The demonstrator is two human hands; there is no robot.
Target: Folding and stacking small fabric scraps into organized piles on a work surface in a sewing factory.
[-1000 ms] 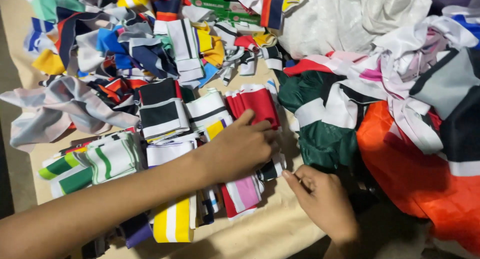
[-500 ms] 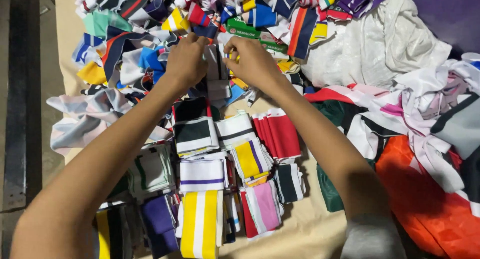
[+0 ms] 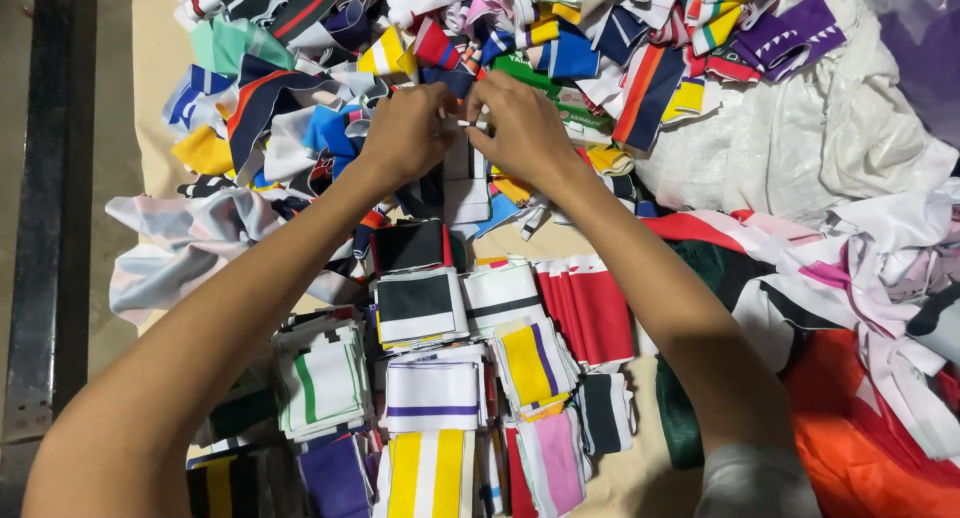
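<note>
Small white item [image 3: 466, 124] between fingers [image 3: 440, 113] too small to identify.

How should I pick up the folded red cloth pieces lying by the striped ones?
Probably best to pinch the stack of folded red cloth pieces at its near, lower edge, coming from above. It lies flat on the tan table cover, and that edge looks free. The white-and-black folded piece crowds its left side, and the right arm passes just right of it.

Light: I see bright, even overhead lighting
Shadows: soft, faint
Focus: mostly sharp, slight blur at the hands [image 3: 465, 133]
</note>
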